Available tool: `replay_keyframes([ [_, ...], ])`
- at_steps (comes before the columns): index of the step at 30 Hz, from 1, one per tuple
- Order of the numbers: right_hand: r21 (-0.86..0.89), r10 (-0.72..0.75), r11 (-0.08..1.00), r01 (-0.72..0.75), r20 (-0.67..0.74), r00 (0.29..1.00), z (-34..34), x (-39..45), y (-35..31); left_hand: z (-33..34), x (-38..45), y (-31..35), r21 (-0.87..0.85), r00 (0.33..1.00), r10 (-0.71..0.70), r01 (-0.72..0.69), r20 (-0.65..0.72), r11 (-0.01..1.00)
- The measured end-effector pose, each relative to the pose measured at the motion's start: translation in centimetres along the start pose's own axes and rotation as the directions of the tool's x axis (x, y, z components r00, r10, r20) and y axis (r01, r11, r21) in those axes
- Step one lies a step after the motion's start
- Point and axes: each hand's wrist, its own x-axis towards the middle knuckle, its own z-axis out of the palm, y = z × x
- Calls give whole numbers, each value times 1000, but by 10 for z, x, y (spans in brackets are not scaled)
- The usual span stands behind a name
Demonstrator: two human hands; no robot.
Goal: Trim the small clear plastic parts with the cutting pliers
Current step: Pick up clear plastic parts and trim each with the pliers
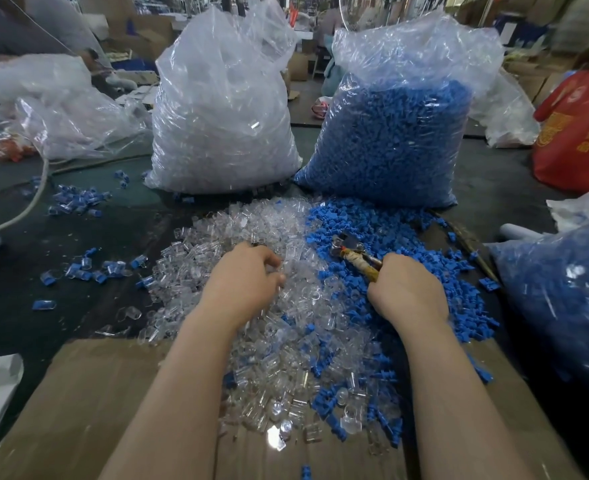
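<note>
Hundreds of clear plastic parts (251,306) are heaped on the counter (95,244). One should be pinched singly by the left hand (248,277), curled into them; cutting pliers (353,252) are clenched in the right hand (404,289).

Clear plastic parts (251,237): small, transparent, cup-like pieces heaped in a loose pile on the surface, running from the near cardboard edge at 6 o'clock up toward 12 o'clock. Strays scattered off toward 9 o'clock. Along its 3 o'clock side the pile mixes with blue pieces.

Cutting pliers (355,254): metal head, handles wrapped in worn yellowish tape. Lying at a slant above the blue pieces, head pointing to about 10 o'clock, handles toward 4 o'clock. Whether the jaws are parted cannot be told.
</note>
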Motion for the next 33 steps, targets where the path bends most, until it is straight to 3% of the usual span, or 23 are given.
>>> replay_keyframes([
  [12, 48, -8, 999, 9, -4, 1000, 0, 3, 1, 1, -2, 3, -126, 997, 33, -41, -69, 991],
  [18, 105, 14, 994, -10, -33, 999, -1, 0, 0, 0, -2, 5, -306, 990, 10, -53, -141, 951],
  [22, 286, 26, 958, 8, -115, 993, -3, 0, 1, -4, -3, 8, -535, 985, -53, -45, -166, 843],
  [28, 572, -68, 795, 202, -247, 967, -4, -2, -2, -8, -6, 16, -787, 993, -79, -17, -83, 617],
  [33, 720, -106, 646, 252, -243, 964, -8, -4, -5, -10, -8, 21, -852, 997, -52, -24, -60, 523],
])
